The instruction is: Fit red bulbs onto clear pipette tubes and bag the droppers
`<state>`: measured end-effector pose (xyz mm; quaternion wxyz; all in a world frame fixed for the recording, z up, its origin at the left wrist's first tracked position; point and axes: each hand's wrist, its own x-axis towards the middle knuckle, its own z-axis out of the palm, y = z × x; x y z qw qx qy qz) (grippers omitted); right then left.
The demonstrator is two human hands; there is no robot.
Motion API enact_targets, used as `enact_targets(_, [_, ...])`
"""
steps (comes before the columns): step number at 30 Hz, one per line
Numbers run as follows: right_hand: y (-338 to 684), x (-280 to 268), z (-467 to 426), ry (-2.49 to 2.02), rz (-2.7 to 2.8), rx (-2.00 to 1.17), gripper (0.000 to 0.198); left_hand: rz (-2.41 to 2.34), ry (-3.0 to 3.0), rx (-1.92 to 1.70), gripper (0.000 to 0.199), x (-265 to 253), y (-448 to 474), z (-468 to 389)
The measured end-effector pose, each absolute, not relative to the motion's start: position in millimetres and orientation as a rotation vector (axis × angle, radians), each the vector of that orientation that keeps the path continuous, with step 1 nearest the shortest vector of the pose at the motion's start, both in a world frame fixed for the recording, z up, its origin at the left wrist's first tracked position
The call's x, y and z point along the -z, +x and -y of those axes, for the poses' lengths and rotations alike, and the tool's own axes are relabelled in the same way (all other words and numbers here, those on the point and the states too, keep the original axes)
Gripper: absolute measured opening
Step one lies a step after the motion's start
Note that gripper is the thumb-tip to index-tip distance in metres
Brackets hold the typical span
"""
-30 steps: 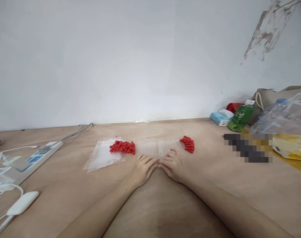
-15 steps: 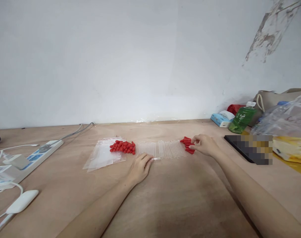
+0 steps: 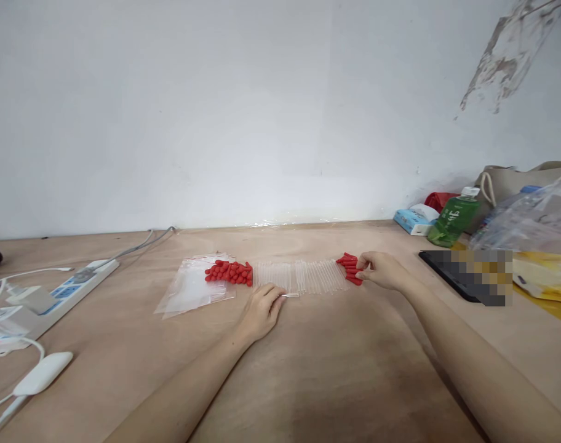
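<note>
Near the table's middle, my left hand (image 3: pixel 263 307) is closed, thumb and fingertips on a thin clear stick (image 3: pixel 291 295) that pokes out to the right. Behind it, many similar clear sticks (image 3: pixel 322 277) lie side by side in a row. My right hand (image 3: pixel 379 269) rests at the row's right end, fingers curled and pinching at a small pile of red finger-shaped pieces (image 3: pixel 349 261); its fingertips partly hide the piece they touch. A larger heap of red pieces (image 3: pixel 229 272) lies left of the row, partly on flat clear plastic bags (image 3: pixel 188 292).
On the left are a white power strip (image 3: pixel 77 292) with plugs and cables, and a white cable block (image 3: pixel 43 373). To the right lie a dark phone-like slab (image 3: pixel 446 274), a tissue pack (image 3: pixel 414 221), a green bottle (image 3: pixel 454 218) and plastic bags (image 3: pixel 529 221). A wall (image 3: pixel 262 123) stands behind.
My right hand has shifted very slightly at the small red pile, its fingertips still among the pieces. The left hand keeps its hold on the clear stick. The view has tilted a little.
</note>
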<state>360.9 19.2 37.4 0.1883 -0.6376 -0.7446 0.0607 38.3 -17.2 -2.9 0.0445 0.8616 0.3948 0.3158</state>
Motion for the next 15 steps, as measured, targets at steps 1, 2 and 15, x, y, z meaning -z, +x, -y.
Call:
enact_targets(1, [362,-39,-19,-1.776,2.087,-0.187,0.007,-1.212,2.632,-0.961,0.019,3,38,17])
enact_targets(2, [362,-40,-18,-1.759,2.075,-0.205,0.007,-1.219,2.632,-0.957,0.019,3,38,18])
enact_targets(15, [251,2,12,-1.054,1.94,-0.367,0.02,-1.222,2.614,-0.994,0.013,4,38,18])
